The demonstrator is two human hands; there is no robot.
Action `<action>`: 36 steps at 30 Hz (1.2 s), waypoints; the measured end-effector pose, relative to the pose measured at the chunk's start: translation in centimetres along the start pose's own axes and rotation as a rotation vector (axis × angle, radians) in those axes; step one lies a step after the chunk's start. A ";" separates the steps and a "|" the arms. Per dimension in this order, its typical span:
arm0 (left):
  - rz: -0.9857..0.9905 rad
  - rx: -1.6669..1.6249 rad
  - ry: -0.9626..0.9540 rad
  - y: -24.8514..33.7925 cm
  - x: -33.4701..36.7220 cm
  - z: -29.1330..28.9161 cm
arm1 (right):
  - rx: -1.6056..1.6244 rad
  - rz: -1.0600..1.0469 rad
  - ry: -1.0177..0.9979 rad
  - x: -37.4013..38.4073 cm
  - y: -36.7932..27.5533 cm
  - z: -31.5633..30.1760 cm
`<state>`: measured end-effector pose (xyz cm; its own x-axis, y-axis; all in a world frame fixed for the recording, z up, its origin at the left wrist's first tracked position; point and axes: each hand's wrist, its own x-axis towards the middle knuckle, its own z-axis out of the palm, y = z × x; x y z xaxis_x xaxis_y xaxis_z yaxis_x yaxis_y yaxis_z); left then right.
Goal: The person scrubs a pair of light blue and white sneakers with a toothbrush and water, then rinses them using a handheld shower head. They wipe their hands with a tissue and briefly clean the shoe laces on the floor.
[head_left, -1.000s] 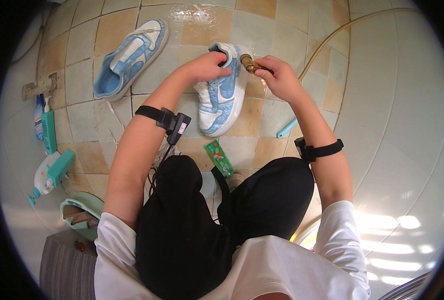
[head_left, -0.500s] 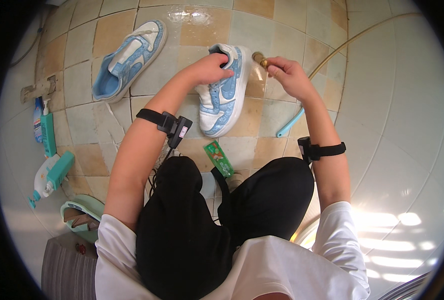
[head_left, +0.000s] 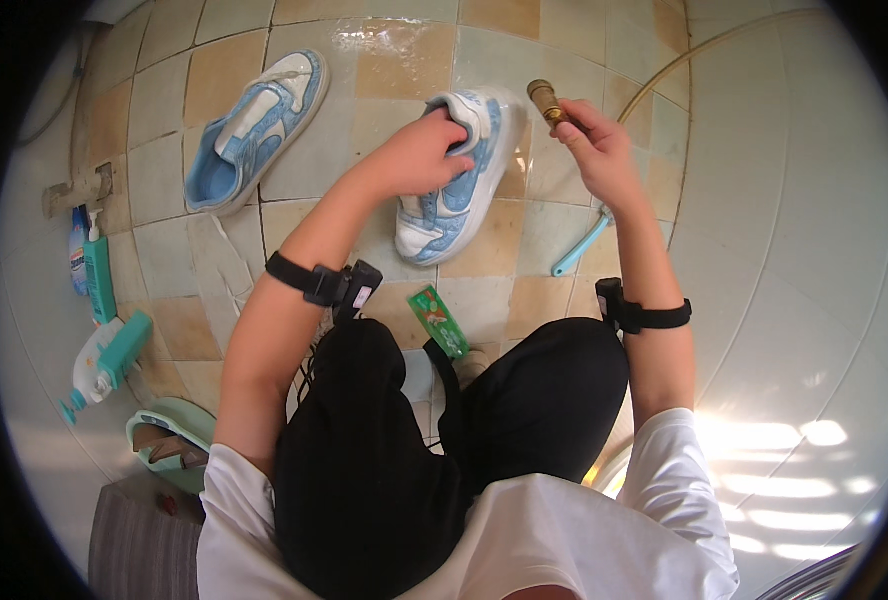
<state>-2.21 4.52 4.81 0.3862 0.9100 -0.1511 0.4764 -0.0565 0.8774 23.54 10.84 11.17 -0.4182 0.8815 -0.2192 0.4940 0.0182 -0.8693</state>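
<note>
My left hand (head_left: 426, 155) grips a blue and white sneaker (head_left: 464, 205) by its opening, with some fingers hidden inside the shoe. The sneaker is tilted, its toe pointing toward me and its white sole to the right. Just right of its heel, my right hand (head_left: 604, 155) is closed round a brass hose nozzle (head_left: 546, 103), whose tip points up and left, apart from the shoe. The matching sneaker (head_left: 254, 135) lies farther left on the tiled floor. Below my right hand a light blue brush handle (head_left: 582, 246) shows; its head is hidden by my forearm.
A yellowish hose (head_left: 704, 60) runs along the wall at the far right. A green packet (head_left: 438, 320) lies before my knees. Teal and white bottles (head_left: 99, 275) stand or lean at the left, above a pale green basin (head_left: 179, 415). The tiles (head_left: 394, 75) look wet.
My right hand has lifted the nozzle a little up and to the right, away from the shoe. The held sneaker has tilted slightly, its heel shifting right.
</note>
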 end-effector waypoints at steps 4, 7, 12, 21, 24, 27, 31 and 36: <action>0.066 0.112 -0.054 3.2 -1.2 -1.2 | 0.017 -0.151 -0.059 -2.0 -4.3 -1.0; 0.104 0.179 -0.076 4.0 -1.0 -1.0 | -0.001 -0.173 -0.170 -3.5 -5.8 -0.8; 0.140 0.234 -0.064 4.8 -0.3 0.2 | 0.115 -0.051 -0.164 -3.2 -5.1 -0.8; 0.174 0.249 -0.079 4.9 0.7 2.1 | 0.235 0.163 -0.171 -2.1 -6.2 -2.1; 0.120 0.302 -0.134 5.7 0.8 1.4 | 0.216 0.140 -0.197 -2.2 -6.3 -1.7; 0.123 0.279 -0.096 5.4 0.7 1.6 | 0.215 0.127 -0.207 -2.0 -6.2 -1.1; 0.135 0.289 -0.114 5.2 0.7 1.8 | 0.193 0.177 -0.211 -1.3 -6.8 -0.8; 0.191 0.269 -0.039 4.8 0.6 2.4 | 0.154 0.191 -0.235 -0.1 -6.0 -1.2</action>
<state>2.21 3.76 7.82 0.5156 0.8567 -0.0175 0.5825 -0.3355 0.7404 21.57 11.19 16.94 -0.5022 0.7289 -0.4653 0.4671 -0.2242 -0.8553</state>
